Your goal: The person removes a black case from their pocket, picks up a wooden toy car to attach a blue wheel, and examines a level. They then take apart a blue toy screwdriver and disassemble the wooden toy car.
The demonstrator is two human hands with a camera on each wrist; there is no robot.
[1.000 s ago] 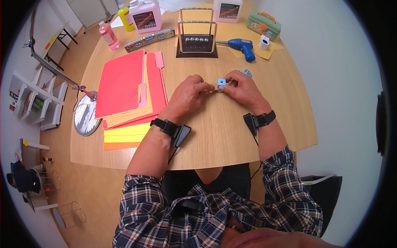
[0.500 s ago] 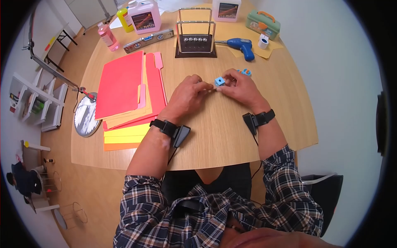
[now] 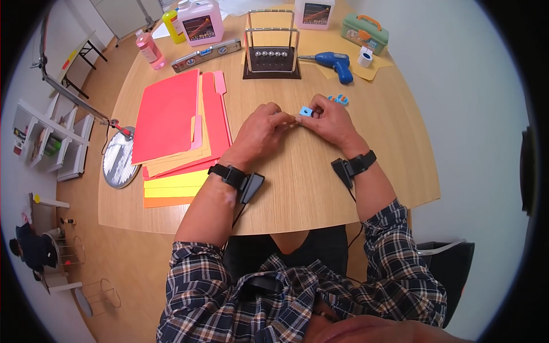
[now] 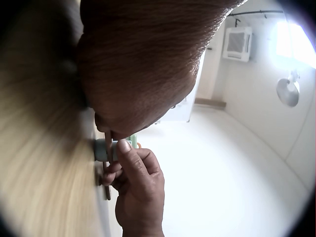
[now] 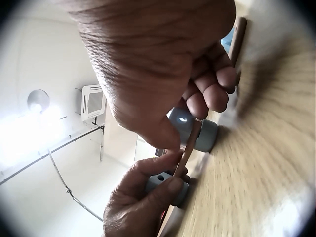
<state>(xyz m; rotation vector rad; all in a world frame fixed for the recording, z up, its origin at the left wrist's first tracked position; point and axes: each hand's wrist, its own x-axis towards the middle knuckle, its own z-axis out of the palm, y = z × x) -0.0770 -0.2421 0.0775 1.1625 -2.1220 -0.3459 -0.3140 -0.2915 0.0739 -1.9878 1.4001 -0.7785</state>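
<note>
Head view: a person in a plaid shirt (image 3: 240, 303) sits at the near edge of a light wooden table (image 3: 286, 194), both forearms over it and a black camera strapped to each wrist. The hands meet near the table's middle. The left hand (image 3: 260, 134) pinches a thin brown stick (image 5: 186, 153) between thumb and finger. The right hand (image 3: 333, 123) pinches the same stick, its thumb beside a small blue block (image 3: 306, 111) with a hole in its top; whether that thumb also grips the block I cannot tell. The right wrist view shows the stick slanting between the two hands, the block just behind it, and a second block (image 5: 160, 180), also with a hole, partly hidden behind the left hand's fingers. Some small blue pieces (image 3: 340, 100) lie just beyond the right hand. Toward the left edge, red, tan, yellow and orange folders (image 3: 166, 120) overlap in a pile, a round lamp head (image 3: 119, 159) beside them. Toward the far left corner are a level (image 3: 207, 55), a pink bottle (image 3: 150, 50), a yellow bottle (image 3: 174, 27) and a pink jug (image 3: 200, 23). A ball cradle (image 3: 271, 54) stands near the far edge, with a second jug (image 3: 314, 14) behind it to the right. Toward the far right corner are a blue drill (image 3: 334, 62), a white roll (image 3: 365, 58) and a green case (image 3: 365, 35).
</note>
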